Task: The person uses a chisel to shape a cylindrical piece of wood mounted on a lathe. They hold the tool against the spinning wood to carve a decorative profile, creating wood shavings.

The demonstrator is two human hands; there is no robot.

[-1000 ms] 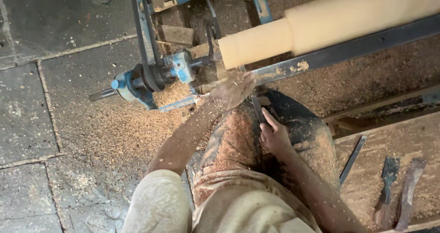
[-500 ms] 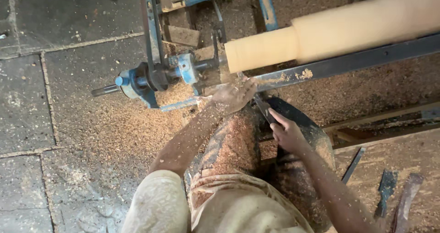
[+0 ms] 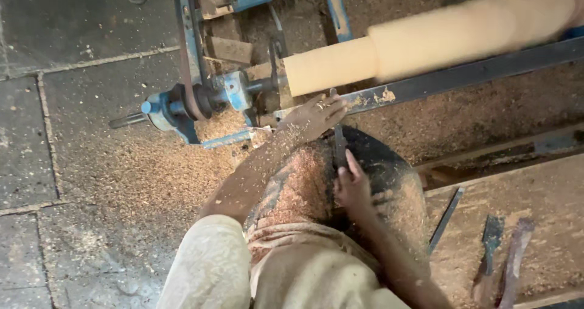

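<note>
Pale wood, a long turned cylinder (image 3: 426, 41), lies across the blue lathe (image 3: 201, 99) above a dark metal rail (image 3: 462, 78). The left hand (image 3: 313, 115) curls over the front end of a dark chisel (image 3: 338, 140), pressing it at the rail just below the cylinder's narrower end. The right hand (image 3: 353, 187) grips the chisel's handle end, fingers closed, over a sawdust-covered lap

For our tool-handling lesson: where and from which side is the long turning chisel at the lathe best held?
Judging by its pose, grip the chisel at both ends: right hand around the rear handle from behind, left hand pressing the blade from above near the metal rest bar, since the tip meets the wooden cylinder.
</note>
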